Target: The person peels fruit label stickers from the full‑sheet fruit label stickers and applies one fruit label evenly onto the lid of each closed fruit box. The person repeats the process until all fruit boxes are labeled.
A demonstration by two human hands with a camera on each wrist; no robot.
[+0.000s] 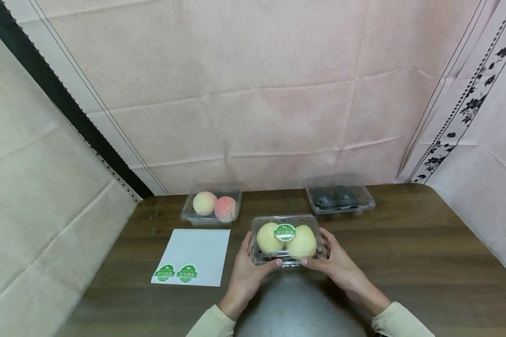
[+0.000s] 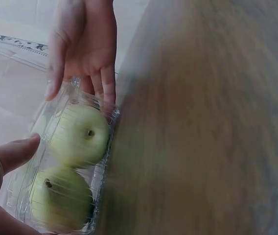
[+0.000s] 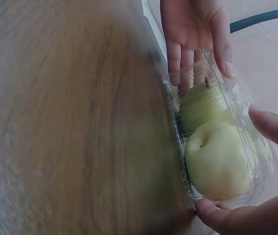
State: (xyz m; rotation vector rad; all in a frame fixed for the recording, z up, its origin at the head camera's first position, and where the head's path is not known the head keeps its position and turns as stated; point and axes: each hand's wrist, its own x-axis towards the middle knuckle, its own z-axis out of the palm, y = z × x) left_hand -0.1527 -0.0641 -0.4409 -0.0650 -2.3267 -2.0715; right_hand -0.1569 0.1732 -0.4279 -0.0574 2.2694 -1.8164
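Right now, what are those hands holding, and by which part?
A clear fruit box; the left hand grips its left end, the right hand its right.

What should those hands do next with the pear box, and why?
Maybe the left hand and right hand should set the pear box aside: it already has a green sticker, while two more stickers sit on the paper and none shows on the peach box.

The head view looks forward and down across the brown wood-grain surface [image 1: 413,243]; both wrist views, nearer, share the clear plastic box [image 2: 101,171] of round pale-green fruit [image 2: 63,200], from opposite ends.
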